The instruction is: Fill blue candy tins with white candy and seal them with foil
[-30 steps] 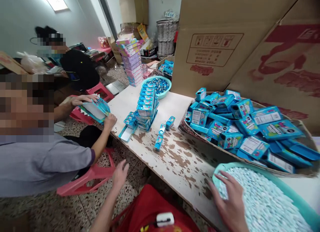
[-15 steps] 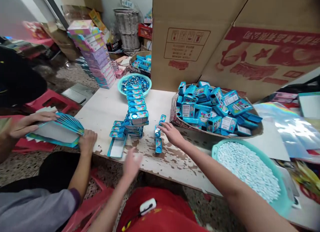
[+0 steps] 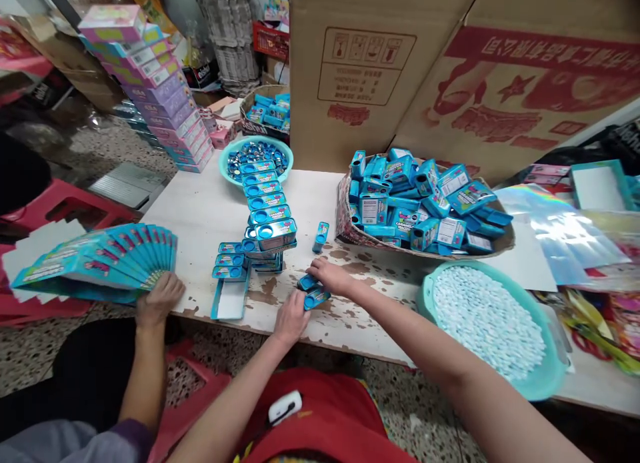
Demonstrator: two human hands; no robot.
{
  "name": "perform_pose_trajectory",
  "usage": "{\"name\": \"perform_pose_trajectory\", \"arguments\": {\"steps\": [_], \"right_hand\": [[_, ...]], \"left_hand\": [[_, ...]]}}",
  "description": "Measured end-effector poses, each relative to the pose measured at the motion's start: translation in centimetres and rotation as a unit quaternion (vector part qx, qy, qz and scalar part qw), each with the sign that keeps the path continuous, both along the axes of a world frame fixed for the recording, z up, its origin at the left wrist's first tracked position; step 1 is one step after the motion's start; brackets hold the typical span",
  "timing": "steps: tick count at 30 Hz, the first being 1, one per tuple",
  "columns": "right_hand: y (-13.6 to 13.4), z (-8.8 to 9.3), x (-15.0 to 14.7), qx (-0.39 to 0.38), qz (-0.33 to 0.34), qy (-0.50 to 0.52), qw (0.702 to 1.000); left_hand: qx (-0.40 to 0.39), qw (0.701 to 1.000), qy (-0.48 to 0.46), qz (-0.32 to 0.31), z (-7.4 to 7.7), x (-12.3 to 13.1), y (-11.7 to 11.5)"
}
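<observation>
Two small blue candy tins (image 3: 317, 298) lie side by side on the worn white table (image 3: 200, 203). My left hand (image 3: 291, 318) grips their near left ends with its fingertips. From the far right, my right hand (image 3: 330, 277) has its fingers closed over the farther tin; the fingertips are partly hidden. A third tin (image 3: 321, 236) stands apart, a little beyond. To the left is a long stacked row of similar tins (image 3: 270, 215), and nearer me a shorter group of tins (image 3: 230, 261) sits at a shallow blue carton tray (image 3: 231, 299).
A carton of blue tins (image 3: 345, 223) stands at right, beside a turquoise basin (image 3: 429, 293) of pale candies. Another bowl (image 3: 227, 175) holds small round caps. At left, a co-worker's hand (image 3: 161, 300) holds fanned flat blue cartons (image 3: 100, 260). Stacked pink and purple boxes (image 3: 160, 96) rise behind.
My left hand has moved right to the tins. My right hand has come nearer, and two tins now lie together, turned sideways. The co-worker's cartons have fanned out.
</observation>
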State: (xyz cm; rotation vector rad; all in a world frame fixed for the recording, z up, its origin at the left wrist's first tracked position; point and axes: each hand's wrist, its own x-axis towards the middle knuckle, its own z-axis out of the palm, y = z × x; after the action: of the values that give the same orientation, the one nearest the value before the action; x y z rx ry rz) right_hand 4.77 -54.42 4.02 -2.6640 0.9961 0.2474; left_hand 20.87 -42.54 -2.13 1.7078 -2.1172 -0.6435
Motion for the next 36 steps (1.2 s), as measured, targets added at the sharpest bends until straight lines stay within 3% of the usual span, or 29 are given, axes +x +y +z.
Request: {"name": "perform_pose_trajectory", "arguments": {"steps": [5,7,11,14,16,19,22,24,27,30,33,35,36], "right_hand": [[-1.0,0.9,-1.6,0.059,-0.010,-0.040,0.997],[-2.6,1.7,-2.3,0.062,-0.029,-0.053,0.996],[-7.5,2.7,-2.9,-0.035,-0.093,-0.056,0.993],[-10.8,1.9,-2.3,-0.026,-0.041,0.016,0.999],[-11.6,1.1,-1.7,0.007,-0.016,0.040,0.999],[-9.9,0.4,-1.3,0.039,-0.006,0.034,0.999],[-6.4,0.3,-1.8,0.080,0.007,0.019,0.997],[-4.2,0.3,-2.5,0.108,0.014,0.000,0.994],[-1.1,-0.1,-3.6,0.147,-0.002,-0.044,0.988],[2.0,-0.7,-3.7,0.102,-0.047,-0.040,0.993],[4.5,-1.1,-2.6,0.023,-0.110,-0.002,0.994],[5.2,-1.2,-1.7,0.007,-0.143,0.005,0.990],[5.4,-1.2,-1.3,0.005,-0.149,0.005,0.989]], "left_hand": [[-0.094,0.995,0.011,0.025,0.3,-0.1,-2.0],[-0.050,0.999,-0.002,-0.005,0.7,-0.4,-3.2],[0.029,0.999,0.003,-0.014,0.9,-1.1,-4.8],[-0.005,0.997,0.071,-0.018,0.5,-1.5,-4.7],[-0.015,0.993,0.109,-0.035,0.1,-1.7,-4.0],[-0.018,0.990,0.128,-0.052,-0.5,-1.8,-2.6],[-0.043,0.989,0.139,-0.022,-1.0,-1.6,-1.5],[-0.037,0.988,0.149,-0.016,-1.2,-1.5,-1.5],[-0.003,0.985,0.162,-0.058,-1.6,-1.5,-2.1],[0.014,0.983,0.157,-0.091,-1.7,-1.6,-2.6],[0.006,0.985,0.138,-0.099,-1.0,-0.4,-1.3],[-0.017,0.992,0.118,-0.041,0.1,2.2,0.3],[-0.032,0.994,0.098,0.031,0.6,4.0,1.1]]}}
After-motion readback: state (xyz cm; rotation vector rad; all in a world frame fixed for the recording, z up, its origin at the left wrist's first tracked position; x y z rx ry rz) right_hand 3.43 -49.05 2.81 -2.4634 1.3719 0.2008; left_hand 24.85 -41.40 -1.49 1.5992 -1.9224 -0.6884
